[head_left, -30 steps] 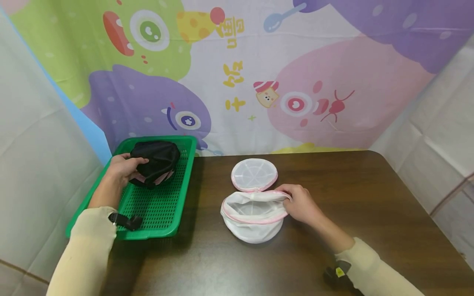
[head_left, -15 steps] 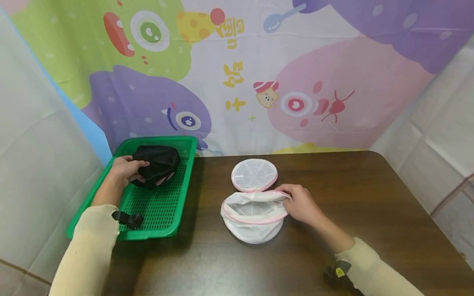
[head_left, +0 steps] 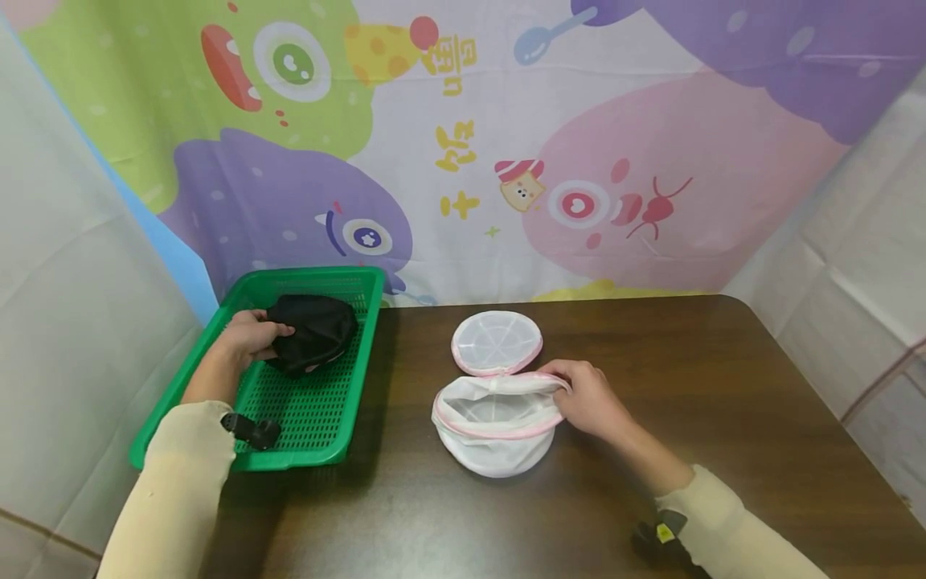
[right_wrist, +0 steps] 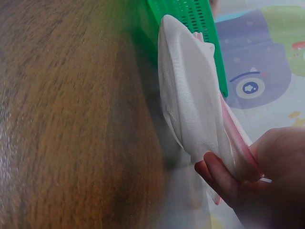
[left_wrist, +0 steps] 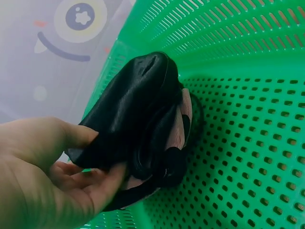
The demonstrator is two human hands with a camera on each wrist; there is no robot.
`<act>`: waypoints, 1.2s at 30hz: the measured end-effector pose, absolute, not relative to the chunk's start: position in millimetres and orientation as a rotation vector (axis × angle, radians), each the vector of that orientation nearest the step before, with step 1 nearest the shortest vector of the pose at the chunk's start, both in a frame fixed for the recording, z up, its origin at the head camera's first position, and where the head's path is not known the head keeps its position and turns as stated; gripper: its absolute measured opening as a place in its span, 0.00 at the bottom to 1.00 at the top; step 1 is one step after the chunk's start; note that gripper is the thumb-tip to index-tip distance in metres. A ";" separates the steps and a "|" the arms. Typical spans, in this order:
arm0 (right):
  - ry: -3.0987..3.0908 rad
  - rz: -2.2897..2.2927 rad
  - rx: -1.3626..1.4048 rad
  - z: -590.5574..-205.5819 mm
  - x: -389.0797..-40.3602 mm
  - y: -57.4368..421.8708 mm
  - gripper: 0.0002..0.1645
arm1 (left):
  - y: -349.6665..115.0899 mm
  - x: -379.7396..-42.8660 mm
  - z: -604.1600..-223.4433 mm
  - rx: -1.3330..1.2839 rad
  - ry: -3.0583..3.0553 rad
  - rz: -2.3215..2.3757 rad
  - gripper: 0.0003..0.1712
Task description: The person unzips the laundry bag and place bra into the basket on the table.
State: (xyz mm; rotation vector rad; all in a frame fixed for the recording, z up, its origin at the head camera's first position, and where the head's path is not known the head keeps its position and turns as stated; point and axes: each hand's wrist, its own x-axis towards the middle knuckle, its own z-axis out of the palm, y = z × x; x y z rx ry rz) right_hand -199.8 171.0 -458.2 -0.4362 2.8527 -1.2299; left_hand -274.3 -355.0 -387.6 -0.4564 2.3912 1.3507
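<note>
In the head view my left hand (head_left: 249,336) is inside the green basket and pinches the edge of a black, shiny cloth item (head_left: 315,331). Up close in the left wrist view, the black cloth (left_wrist: 128,105) shows a pink band and dark folds; its exact kind is unclear. The thumb lies on top of it, the fingers under it. My right hand (head_left: 589,398) grips the pink-trimmed rim of a white mesh laundry bag (head_left: 495,458), whose mouth gapes upward. Its round lid (head_left: 497,342) lies folded back behind it. From the right wrist, the bag (right_wrist: 190,90) appears side-on.
The green perforated basket (head_left: 297,462) stands at the left of the dark wooden table (head_left: 448,531). A cartoon-printed cloth (head_left: 463,265) hangs along the table's back edge. Pale walls flank both sides.
The black cloth item has sunk lower and shifted slightly right in the basket, the left hand moving down with it. Its pink part shows less. The right hand and laundry bag have stayed put.
</note>
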 end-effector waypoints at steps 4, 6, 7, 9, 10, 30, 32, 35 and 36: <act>2.845 -1.229 -0.424 -457.4 -199.6 171.1 0.22 | -355.2 -274.7 -388.0 -0.459 2.410 1.295 0.49; 2.842 -1.231 -0.423 -457.3 -199.6 171.2 0.22 | -355.5 -274.8 -387.4 -0.460 2.414 1.275 0.50; 2.841 -1.232 -0.422 -457.4 -199.6 171.4 0.21 | -355.9 -275.4 -387.7 -0.459 2.416 1.266 0.50; 2.840 -1.235 -0.425 -457.6 -199.6 171.5 0.22 | -356.6 -276.6 -388.2 -0.457 2.419 1.253 0.50; 2.841 -1.237 -0.427 -457.8 -199.6 171.7 0.21 | -356.6 -276.8 -387.9 -0.457 2.420 1.249 0.50; 2.823 -1.333 -0.411 -456.2 -205.5 171.1 0.12 | -353.2 -273.1 -384.9 -0.489 2.504 1.373 0.46; 2.825 -1.330 -0.401 -453.5 -206.4 171.4 0.11 | -352.0 -272.8 -383.7 -0.490 2.523 1.373 0.46; 2.828 -1.334 -0.387 -447.2 -207.8 172.8 0.12 | -349.2 -273.4 -380.7 -0.470 2.554 1.364 0.46; 2.830 -1.337 -0.387 -444.5 -208.3 173.4 0.12 | -348.0 -273.9 -379.4 -0.463 2.566 1.358 0.46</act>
